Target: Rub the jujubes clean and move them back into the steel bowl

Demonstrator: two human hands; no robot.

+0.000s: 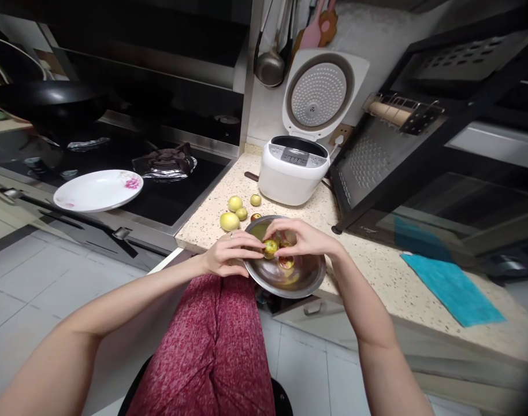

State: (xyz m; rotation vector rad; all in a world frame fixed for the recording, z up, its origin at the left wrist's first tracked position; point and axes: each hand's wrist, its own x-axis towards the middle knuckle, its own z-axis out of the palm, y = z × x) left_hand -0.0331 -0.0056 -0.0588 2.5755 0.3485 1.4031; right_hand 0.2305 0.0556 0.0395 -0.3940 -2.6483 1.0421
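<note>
Item: small yellow-green fruit (270, 248), roundish with no clear long axis, held above the near-left part of a steel bowl (307, 277) at the near edge of the speckled table (376, 260).

Left hand (227, 254): grip closed on the fruit from the left, fingertips pinching it.

Right hand (305, 238): grip closed on the same fruit from the right and above, fingers curled over it. Both hands meet at the fruit, equally near.

In the bowl: more fruit pieces (286, 263), just right of the held one.

On the table, far left of the bowl: four loose fruits (229, 221). Farther: white rice cooker (294, 167), lid open. Right: blue cloth (452, 289). Left, on the stove: white plate (97, 190).
</note>
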